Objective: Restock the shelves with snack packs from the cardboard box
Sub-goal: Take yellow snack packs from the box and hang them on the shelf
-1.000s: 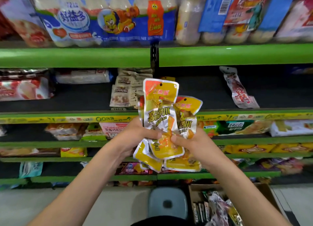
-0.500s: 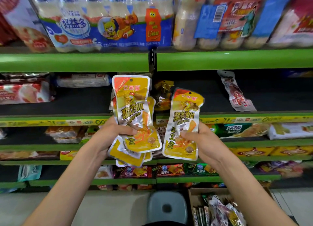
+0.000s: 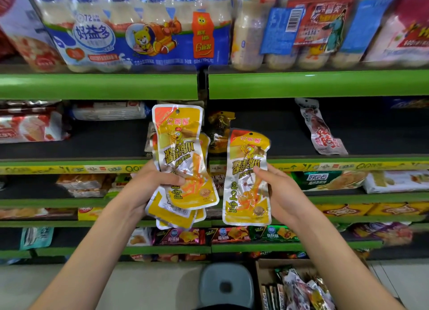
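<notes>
the yellow snack packs look light, soft and slick, so a pinch across the flat middle should hold best; the left hand (image 3: 148, 184) grips a fanned bundle of packs (image 3: 183, 170) in front of the dark middle shelf (image 3: 290, 135), thumb curled over it; just right of the bundle, the right hand (image 3: 281, 193) pinches a single pack (image 3: 247, 179), fingers behind it.

The cardboard box (image 3: 262, 275) is cut off below, its packs perhaps mixed snacks, blurred.
</notes>
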Demonstrator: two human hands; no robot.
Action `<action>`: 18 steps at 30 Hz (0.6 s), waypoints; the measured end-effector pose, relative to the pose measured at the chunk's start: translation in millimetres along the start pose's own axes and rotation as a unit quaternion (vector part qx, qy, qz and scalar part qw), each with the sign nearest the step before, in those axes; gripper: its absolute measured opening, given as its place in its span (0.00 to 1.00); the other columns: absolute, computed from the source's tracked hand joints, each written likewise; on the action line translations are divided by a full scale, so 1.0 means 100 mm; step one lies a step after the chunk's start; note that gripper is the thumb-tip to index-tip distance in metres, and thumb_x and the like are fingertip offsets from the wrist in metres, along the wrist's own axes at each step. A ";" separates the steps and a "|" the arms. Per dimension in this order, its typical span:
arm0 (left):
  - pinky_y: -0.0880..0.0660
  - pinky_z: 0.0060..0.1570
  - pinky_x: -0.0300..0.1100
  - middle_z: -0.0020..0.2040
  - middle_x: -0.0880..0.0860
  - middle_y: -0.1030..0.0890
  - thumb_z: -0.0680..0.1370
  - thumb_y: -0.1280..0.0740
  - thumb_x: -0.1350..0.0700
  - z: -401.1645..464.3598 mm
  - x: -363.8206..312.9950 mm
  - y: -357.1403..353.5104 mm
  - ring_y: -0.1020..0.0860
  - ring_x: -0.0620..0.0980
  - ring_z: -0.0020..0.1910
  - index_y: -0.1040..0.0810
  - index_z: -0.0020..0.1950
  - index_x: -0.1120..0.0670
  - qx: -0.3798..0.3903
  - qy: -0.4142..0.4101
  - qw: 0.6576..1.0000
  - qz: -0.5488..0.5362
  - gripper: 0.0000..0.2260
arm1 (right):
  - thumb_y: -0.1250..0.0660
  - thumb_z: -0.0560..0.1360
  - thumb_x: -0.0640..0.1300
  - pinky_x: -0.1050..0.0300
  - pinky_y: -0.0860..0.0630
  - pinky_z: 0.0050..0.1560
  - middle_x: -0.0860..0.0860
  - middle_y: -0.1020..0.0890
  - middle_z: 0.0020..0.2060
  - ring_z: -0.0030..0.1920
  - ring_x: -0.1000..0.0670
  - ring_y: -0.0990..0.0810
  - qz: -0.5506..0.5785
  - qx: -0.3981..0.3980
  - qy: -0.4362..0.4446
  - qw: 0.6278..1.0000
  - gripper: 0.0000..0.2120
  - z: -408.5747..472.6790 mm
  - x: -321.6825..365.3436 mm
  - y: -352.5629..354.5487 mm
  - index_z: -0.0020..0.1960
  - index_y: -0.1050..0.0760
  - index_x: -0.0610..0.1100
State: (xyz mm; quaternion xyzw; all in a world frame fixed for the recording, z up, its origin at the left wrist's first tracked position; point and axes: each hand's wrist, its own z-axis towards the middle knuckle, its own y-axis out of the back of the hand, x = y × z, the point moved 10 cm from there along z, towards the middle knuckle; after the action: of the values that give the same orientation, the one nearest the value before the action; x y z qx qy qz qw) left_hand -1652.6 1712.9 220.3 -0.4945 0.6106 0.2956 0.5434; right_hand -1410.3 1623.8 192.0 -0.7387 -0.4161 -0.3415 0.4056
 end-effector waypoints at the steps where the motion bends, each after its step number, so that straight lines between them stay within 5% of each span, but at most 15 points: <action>1: 0.18 0.38 0.47 0.42 0.57 0.14 0.59 0.26 0.68 0.01 0.00 -0.01 0.14 0.56 0.42 0.20 0.50 0.59 0.002 0.001 1.000 0.000 0.20 | 0.29 0.76 0.47 0.36 0.32 0.71 0.57 0.24 0.59 0.71 0.44 0.30 -0.004 -0.003 0.004 1.000 0.23 0.00 0.01 0.00 0.69 0.27 0.52; 4: 0.18 0.42 0.50 0.45 0.59 0.14 0.59 0.26 0.68 0.03 0.02 -0.04 0.15 0.59 0.45 0.21 0.55 0.59 0.004 0.007 1.000 -0.005 0.24 | 0.29 0.77 0.45 0.36 0.30 0.70 0.54 0.17 0.55 0.65 0.45 0.23 -0.023 0.018 0.017 0.999 0.07 -0.01 0.04 -0.03 0.52 0.19 0.56; 9: 0.18 0.39 0.48 0.42 0.58 0.14 0.60 0.26 0.68 0.05 0.02 -0.07 0.14 0.57 0.42 0.20 0.51 0.59 0.003 0.006 1.000 -0.001 0.20 | 0.27 0.70 0.29 0.37 0.23 0.61 0.44 0.14 0.49 0.51 0.42 0.16 -0.090 0.087 0.060 0.990 0.19 -0.03 0.13 -0.12 0.58 0.20 0.43; 18: 0.18 0.40 0.50 0.44 0.60 0.15 0.60 0.27 0.69 0.09 -0.01 -0.07 0.15 0.60 0.43 0.19 0.50 0.61 0.001 0.011 1.000 -0.011 0.19 | 0.31 0.71 0.24 0.47 0.16 0.44 0.45 0.13 0.49 0.49 0.43 0.13 -0.056 0.115 0.064 0.990 0.24 0.05 0.19 -0.19 0.61 0.23 0.45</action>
State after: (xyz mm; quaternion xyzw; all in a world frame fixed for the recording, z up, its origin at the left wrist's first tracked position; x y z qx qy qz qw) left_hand -1642.5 1718.6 221.0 -0.5037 0.6112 0.2837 0.5406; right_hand -1418.4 1640.4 212.1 -0.6396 -0.4665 -0.3601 0.4936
